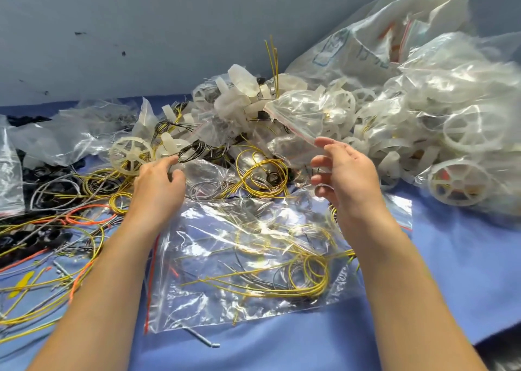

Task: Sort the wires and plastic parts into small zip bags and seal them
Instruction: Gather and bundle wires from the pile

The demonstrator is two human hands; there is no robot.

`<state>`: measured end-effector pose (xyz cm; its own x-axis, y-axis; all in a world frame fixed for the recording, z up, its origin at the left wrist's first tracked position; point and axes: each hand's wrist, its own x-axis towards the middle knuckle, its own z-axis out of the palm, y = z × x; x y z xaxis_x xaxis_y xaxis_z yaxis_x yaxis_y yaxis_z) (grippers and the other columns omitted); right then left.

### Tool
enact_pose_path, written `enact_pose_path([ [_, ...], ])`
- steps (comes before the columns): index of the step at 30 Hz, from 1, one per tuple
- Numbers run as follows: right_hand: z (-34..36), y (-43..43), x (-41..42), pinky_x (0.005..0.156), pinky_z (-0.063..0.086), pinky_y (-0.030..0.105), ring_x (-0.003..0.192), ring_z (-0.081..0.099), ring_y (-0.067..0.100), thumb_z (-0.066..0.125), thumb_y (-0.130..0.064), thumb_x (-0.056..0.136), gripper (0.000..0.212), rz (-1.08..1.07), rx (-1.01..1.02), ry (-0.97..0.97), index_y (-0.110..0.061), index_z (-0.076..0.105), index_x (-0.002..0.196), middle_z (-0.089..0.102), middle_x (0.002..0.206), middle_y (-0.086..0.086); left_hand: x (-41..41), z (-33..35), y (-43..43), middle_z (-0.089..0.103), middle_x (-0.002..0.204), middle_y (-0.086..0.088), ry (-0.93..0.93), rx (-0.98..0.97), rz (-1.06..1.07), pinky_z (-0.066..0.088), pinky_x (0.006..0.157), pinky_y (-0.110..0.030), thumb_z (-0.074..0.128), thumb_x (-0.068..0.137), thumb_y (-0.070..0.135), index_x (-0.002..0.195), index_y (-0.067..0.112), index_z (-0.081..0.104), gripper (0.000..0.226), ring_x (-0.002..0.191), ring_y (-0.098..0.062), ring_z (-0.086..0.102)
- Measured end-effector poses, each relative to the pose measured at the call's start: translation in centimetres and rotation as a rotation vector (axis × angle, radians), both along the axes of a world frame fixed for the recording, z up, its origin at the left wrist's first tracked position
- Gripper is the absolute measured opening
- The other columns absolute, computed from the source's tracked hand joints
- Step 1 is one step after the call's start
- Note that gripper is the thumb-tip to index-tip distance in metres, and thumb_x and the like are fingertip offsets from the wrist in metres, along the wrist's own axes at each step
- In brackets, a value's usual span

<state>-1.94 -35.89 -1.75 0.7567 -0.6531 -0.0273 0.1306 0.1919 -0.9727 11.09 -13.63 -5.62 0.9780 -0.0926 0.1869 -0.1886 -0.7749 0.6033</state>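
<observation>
Left hand (159,184), released, has its index fingertip at one black wire coil (191,152); right hand (345,173), fingers spread, grasps nothing. One zip bag (245,258) holding yellow wires lies flat between the two forearms on blue cloth (428,286).

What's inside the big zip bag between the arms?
Inside the zip bag: mostly yellow wires, coiled near its right end, plus a few grey strands. Glare hides the upper part.
</observation>
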Motion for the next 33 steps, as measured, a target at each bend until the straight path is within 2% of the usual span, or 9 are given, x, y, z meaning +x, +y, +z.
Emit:
enact_pose_path([
  [3,-0.1,-0.3,-0.3,0.039,0.034,0.017,0.04,0.049,0.008,0.042,-0.014,0.1,0.023,-0.021,0.011,0.002,-0.019,0.064,0.098,0.06,0.06,-0.007,0.0,-0.1,0.0,0.052,0.133,-0.016,0.021,0.005,-0.016,0.043,0.101,-0.05,0.043,0.095,0.024,0.136,0.022,0.051,0.042,0.113,-0.037,0.054],
  [6,-0.2,-0.1,-0.3,0.039,0.034,0.018,0.04,0.049,0.007,0.043,-0.014,0.1,0.022,-0.028,-0.035,0.03,-0.02,0.064,0.097,0.059,0.066,-0.005,0.0,-0.3,-0.1,0.055,0.126,-0.015,0.043,0.023,-0.056,0.043,0.093,-0.041,0.044,0.095,0.024,0.13,0.022,0.056,0.037,0.103,-0.028,0.056],
  [10,-1.0,0.7,-0.1,0.043,0.038,0.019,0.047,0.051,0.009,0.045,-0.017,0.099,0.021,0.008,-0.261,0.124,-0.023,0.065,0.094,0.063,0.072,-0.003,-0.4,-0.3,0.1,0.054,0.123,-0.013,0.081,0.135,-0.1,0.044,0.095,-0.042,0.046,0.096,0.03,0.128,0.023,0.057,0.035,0.103,-0.027,0.055],
  [14,-2.9,2.0,0.2,0.076,0.047,0.031,0.086,0.061,0.017,0.046,-0.023,0.095,0.026,0.081,-0.763,0.331,-0.026,0.068,0.109,0.068,0.1,0.0,-1.0,0.1,0.1,0.048,0.128,-0.014,0.065,0.197,-0.131,0.037,0.106,-0.044,0.047,0.096,0.033,0.129,0.026,0.056,0.035,0.122,-0.031,0.046],
  [16,-3.7,2.6,0.5,0.096,0.043,0.036,0.109,0.055,0.025,0.045,-0.024,0.097,0.03,0.108,-0.964,0.428,-0.027,0.064,0.121,0.06,0.117,0.003,-1.3,0.6,-0.2,0.046,0.13,-0.014,0.014,0.178,-0.115,0.036,0.106,-0.044,0.047,0.097,0.032,0.129,0.027,0.057,0.034,0.123,-0.032,0.043],
  [18,-4.3,2.9,0.8,0.102,0.038,0.039,0.117,0.049,0.028,0.045,-0.027,0.098,0.034,0.12,-1.083,0.482,-0.031,0.059,0.128,0.054,0.126,0.002,-1.6,1.2,-0.9,0.043,0.134,-0.012,-0.047,0.171,-0.122,0.036,0.107,-0.045,0.046,0.097,0.032,0.128,0.026,0.058,0.034,0.124,-0.031,0.043],
  [25,-5.8,3.1,0.8,0.101,0.033,0.042,0.123,0.042,0.027,0.044,-0.033,0.099,0.038,0.216,-1.295,0.622,-0.04,0.049,0.136,0.047,0.136,-0.001,-3.2,1.4,-4.7,0.052,0.123,-0.007,-0.154,0.154,-0.274,0.039,0.102,-0.043,0.047,0.098,0.03,0.122,0.025,0.061,0.029,0.119,-0.026,0.047],
  [30,-5.8,3.2,0.7,0.097,0.035,0.041,0.117,0.044,0.026,0.045,-0.034,0.098,0.03,0.197,-1.319,0.609,-0.04,0.055,0.125,0.049,0.125,0.0,-3.6,-0.3,-5.8,0.062,0.124,-0.007,-0.025,0.186,-0.406,0.043,0.098,-0.042,0.04,0.099,0.022,0.129,0.02,0.051,0.032,0.118,-0.025,0.052],
  [33,-5.6,3.2,0.7,0.094,0.036,0.041,0.115,0.045,0.026,0.043,-0.032,0.097,0.026,0.204,-1.306,0.616,-0.036,0.057,0.119,0.049,0.121,0.001,-3.3,-1.0,-5.1,0.063,0.119,-0.005,0.024,0.202,-0.429,0.043,0.098,-0.043,0.044,0.098,0.031,0.129,0.025,0.044,0.031,0.117,-0.024,0.051],
])
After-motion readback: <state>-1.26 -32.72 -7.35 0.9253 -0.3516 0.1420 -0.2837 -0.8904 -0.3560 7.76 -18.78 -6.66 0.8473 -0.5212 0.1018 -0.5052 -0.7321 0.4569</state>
